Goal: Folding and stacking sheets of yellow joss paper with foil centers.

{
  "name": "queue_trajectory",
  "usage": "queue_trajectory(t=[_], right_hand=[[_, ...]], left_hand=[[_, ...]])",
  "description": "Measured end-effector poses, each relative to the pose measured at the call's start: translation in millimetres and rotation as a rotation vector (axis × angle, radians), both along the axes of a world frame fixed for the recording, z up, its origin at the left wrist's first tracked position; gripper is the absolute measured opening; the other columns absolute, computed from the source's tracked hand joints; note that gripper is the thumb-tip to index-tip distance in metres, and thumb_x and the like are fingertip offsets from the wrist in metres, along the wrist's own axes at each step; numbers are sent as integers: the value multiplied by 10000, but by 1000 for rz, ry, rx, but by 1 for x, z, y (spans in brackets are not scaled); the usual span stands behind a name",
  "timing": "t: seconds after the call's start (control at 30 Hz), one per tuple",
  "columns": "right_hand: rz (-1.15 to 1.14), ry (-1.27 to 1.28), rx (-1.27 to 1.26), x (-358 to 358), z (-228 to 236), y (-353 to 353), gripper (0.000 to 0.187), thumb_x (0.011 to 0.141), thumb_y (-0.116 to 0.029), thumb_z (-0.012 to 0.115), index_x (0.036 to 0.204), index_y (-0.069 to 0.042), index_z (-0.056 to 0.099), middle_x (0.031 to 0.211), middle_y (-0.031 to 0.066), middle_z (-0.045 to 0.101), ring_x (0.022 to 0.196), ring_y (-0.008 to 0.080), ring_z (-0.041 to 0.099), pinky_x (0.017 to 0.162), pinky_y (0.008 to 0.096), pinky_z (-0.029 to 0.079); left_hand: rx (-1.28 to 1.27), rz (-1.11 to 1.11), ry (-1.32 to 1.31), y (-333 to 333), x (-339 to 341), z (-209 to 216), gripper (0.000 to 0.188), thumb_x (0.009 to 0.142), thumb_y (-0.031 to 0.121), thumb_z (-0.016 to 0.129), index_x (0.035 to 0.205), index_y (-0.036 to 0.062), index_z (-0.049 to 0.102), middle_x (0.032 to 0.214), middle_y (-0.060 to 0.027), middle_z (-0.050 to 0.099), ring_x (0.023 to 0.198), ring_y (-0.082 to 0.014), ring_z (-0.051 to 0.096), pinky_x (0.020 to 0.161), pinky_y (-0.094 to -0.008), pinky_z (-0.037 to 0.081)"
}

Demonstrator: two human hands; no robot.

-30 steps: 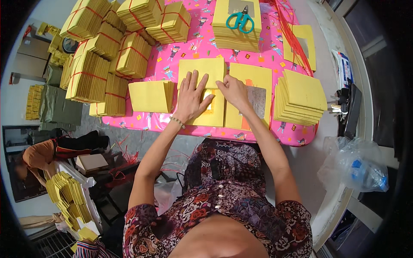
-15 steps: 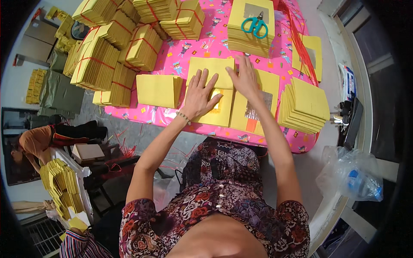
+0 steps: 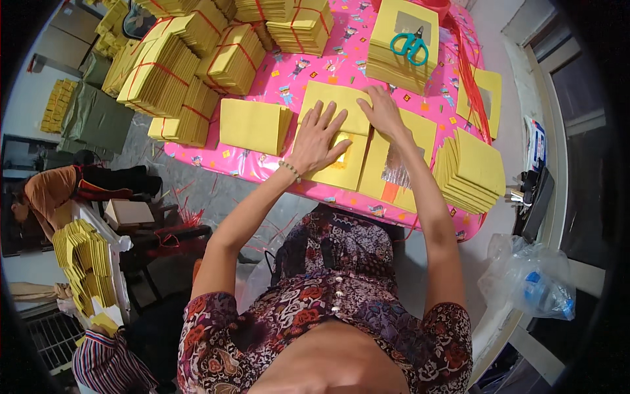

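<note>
A yellow joss paper sheet (image 3: 353,104) lies in front of me on the pink table, its far part folded toward me. Flat on its middle rests my left hand (image 3: 315,143), fingers spread. A gold foil patch (image 3: 341,156) shows beside the left thumb. My right hand (image 3: 386,117) touches the folded part's right edge, fingers stretched out and grasping nothing that I can see. Under the right forearm is another sheet (image 3: 372,169) with a silver foil square. Folded joss papers (image 3: 252,125) lie at left, and a fanned pile of folded ones (image 3: 474,163) at right.
Red-tied bundles (image 3: 157,72) crowd the table's far left. Teal-handled scissors (image 3: 410,49) rest on a tall stack (image 3: 397,69); red strips (image 3: 469,82) trail beside it. A clear plastic bag (image 3: 525,279) sits at lower right. Two other people work at far left.
My right fingers have shifted left against the fold's edge, with the thumb closer to them. The left hand keeps its place on the sheet. The whole view has swung slightly.
</note>
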State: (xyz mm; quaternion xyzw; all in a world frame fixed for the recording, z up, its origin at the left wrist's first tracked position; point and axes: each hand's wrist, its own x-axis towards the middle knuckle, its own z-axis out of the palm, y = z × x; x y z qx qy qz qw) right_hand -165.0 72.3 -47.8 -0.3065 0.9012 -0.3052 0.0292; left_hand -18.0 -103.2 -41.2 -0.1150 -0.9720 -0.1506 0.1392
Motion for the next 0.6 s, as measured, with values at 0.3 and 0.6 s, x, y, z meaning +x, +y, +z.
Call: queue_trajectory(t=[0.3, 0.6], right_hand=[[212, 299, 220, 107, 14, 26, 594, 987, -378, 464, 1482, -76, 337, 1542, 127, 327, 1443, 329, 245, 1148, 544, 197], [251, 181, 253, 108, 7, 31, 640, 992, -480, 400, 1523, -145, 275, 1600, 76, 206, 1483, 302, 129, 1169, 566, 135]], left_hand=[[28, 7, 8, -4, -1, -7, 643, 929, 485, 517, 1466, 151, 399, 1515, -195, 341, 1394, -467, 260, 1132, -564, 239], [18, -65, 10, -8, 1, -2, 678, 933, 534, 465, 1477, 139, 375, 1523, -195, 329, 1412, -440, 255, 1152, -542, 216]])
